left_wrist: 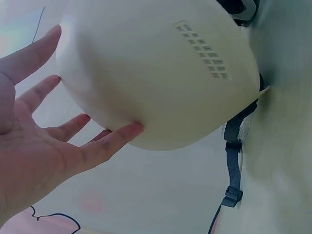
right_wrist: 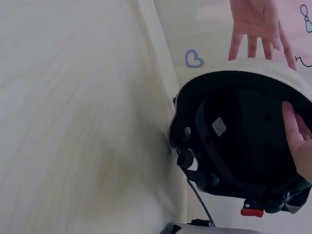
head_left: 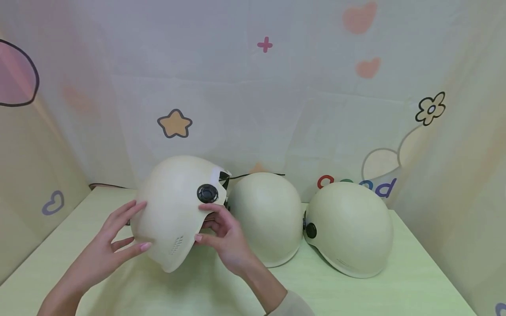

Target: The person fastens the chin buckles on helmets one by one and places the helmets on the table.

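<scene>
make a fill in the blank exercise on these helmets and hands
In the head view, the held helmet is furthest to the ____.
Counting it, ____ helmets show there.
The left hand touches it; the ____ hand grips its rim.
In the right wrist view, its small clip is coloured ____.

left; three; right; red

In the head view we see a cream helmet (head_left: 170, 215) with black dial (head_left: 207, 193) at eight o'clock; pale wood-grained table (head_left: 340, 298) at six; greyish curtain (head_left: 245, 114) with orange star (head_left: 175, 123) at ten, coral hearts (head_left: 359, 18) towards one.
</scene>
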### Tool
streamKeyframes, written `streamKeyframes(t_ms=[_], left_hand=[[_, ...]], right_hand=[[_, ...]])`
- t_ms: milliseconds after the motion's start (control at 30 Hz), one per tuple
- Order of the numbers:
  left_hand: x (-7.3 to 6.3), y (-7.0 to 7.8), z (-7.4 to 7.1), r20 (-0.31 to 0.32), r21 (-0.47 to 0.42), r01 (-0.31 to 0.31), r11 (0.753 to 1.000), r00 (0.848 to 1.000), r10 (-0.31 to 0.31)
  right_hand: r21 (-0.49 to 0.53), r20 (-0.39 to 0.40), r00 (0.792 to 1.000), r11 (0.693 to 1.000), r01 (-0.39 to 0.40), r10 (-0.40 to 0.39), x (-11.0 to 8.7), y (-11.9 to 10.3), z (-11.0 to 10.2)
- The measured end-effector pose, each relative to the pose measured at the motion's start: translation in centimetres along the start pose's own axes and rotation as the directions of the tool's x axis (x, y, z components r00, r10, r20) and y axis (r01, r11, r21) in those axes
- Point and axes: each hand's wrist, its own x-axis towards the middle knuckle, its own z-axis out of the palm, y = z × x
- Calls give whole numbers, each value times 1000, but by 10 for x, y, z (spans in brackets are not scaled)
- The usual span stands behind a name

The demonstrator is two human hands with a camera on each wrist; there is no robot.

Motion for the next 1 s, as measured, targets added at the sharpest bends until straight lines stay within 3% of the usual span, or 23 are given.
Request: streamKeyframes(t_ms=[367, 800, 1000], left_hand=[[11, 8, -1, -2, 14, 6, 1000, 1000, -6], [16, 4, 7, 0, -34, 71, 997, 997, -71], [18, 5, 7, 8, -26, 100, 995, 995, -99]], right_hand=[[-287, 75, 997, 958, 10, 12, -4, -12, 12], [-483, 179, 984, 872, 82, 7, -6, -4, 1], [-482, 206, 978, 869, 111, -10, -7, -2, -1]])
